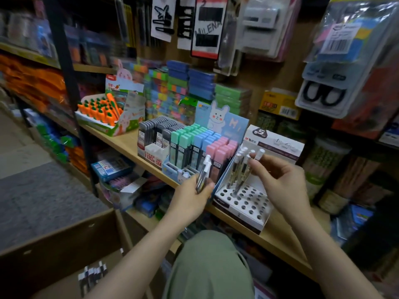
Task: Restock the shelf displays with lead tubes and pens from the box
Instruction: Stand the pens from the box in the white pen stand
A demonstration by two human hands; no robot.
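Above the white pen display (244, 203) on the wooden shelf (278, 238), the right hand (282, 180) pinched one white-capped pen (255, 157); several pens already stood in its holes. Beside it, the left hand (192, 197) gripped a small bundle of pens (204, 175). The cardboard box (60, 236) sat lower left.

The left hand (192, 196) covers the lower ends of the pens (204, 173) it grips, so their count is unclear. The right hand (280, 182) hides the body of its pen (258, 154) below the white cap. The box (64, 240) is cut off by the bottom and left edges. The hanging packs (207, 26) are blurred and cropped at the top; price labels (159, 143) are too small to read.
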